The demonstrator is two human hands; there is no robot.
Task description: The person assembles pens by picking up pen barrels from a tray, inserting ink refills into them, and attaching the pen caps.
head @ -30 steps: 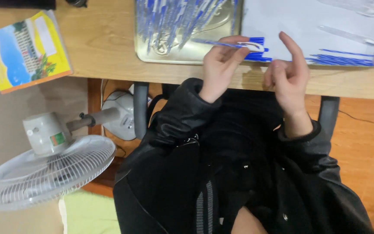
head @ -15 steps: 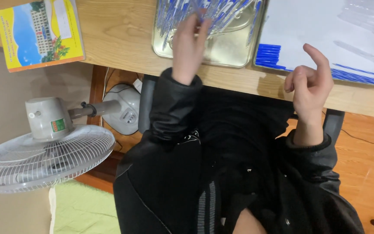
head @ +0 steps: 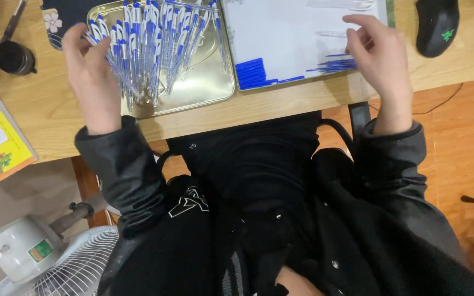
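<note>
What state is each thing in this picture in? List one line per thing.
left hand: over the tray, fingers on pens
right hand: on the white tray, at the blue refills
metal tray: holds a heap of pens
pens: assembled, piled
blue refills: loose, bundled
computer mouse: untouched
fan: on the floor

Pens in tray, left of sheet

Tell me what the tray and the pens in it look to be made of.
Tray: likely polished metal, going by its golden, mirror-like sheen. Pens: apparently plastic, with clear see-through barrels and solid blue parts. The left hand rests on them.
</note>
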